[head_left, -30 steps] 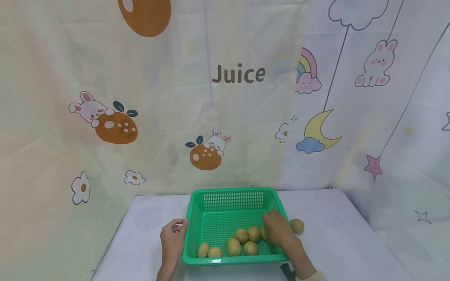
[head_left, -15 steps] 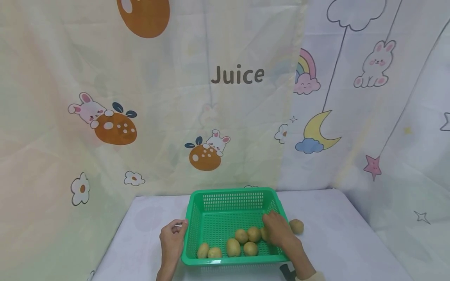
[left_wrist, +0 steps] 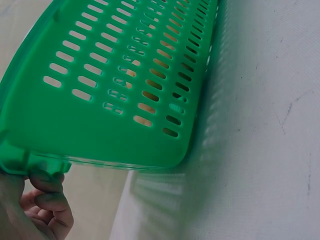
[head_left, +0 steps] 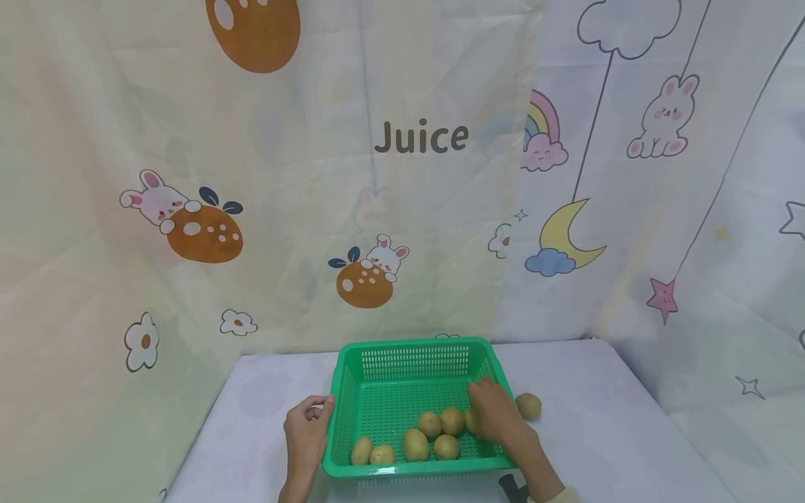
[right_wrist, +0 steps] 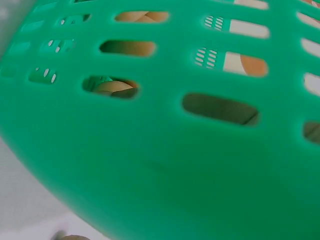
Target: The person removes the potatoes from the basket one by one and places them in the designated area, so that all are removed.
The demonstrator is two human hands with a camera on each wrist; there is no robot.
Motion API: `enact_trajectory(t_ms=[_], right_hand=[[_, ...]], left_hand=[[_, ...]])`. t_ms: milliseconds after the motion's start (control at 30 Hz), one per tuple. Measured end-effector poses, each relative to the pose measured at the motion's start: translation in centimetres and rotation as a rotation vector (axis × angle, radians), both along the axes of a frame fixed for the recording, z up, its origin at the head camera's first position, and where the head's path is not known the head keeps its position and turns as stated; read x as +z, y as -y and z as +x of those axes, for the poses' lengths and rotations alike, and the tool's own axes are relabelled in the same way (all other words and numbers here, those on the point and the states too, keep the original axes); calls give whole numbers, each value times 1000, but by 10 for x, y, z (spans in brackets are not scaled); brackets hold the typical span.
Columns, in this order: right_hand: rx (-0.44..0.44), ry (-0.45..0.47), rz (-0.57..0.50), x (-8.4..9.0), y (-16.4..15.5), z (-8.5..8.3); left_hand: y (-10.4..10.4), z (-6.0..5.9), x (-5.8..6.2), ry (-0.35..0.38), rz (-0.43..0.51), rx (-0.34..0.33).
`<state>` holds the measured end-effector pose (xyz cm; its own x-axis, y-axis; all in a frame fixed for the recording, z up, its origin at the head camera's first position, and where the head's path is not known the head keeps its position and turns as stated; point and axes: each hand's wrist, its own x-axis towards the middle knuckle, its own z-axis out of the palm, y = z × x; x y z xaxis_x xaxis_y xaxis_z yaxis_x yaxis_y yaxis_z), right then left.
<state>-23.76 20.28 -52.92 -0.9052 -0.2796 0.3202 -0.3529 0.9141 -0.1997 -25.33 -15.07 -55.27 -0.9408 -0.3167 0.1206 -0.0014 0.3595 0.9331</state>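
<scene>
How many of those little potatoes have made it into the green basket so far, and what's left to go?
Five potatoes lie loose in the green basket. The right hand reaches inside with a sixth partly hidden beneath it. The left hand grips the basket's left rim. One potato on the table remains outside, right of the basket.

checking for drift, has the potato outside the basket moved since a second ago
No. The potato lies on the table just right of the basket, as before; its slight shift in the picture matches the basket's, so the camera moved.
</scene>
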Motion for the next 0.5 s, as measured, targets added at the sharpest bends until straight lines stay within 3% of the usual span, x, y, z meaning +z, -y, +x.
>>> enact_trajectory(t_ms=[233,500], right_hand=[[-15,70,-32,7,0,3],[42,97,-98,12,-5,3]], left_hand=[[1,0,-1,-21,-1,-7],[2,0,-2,-17,6,-10]])
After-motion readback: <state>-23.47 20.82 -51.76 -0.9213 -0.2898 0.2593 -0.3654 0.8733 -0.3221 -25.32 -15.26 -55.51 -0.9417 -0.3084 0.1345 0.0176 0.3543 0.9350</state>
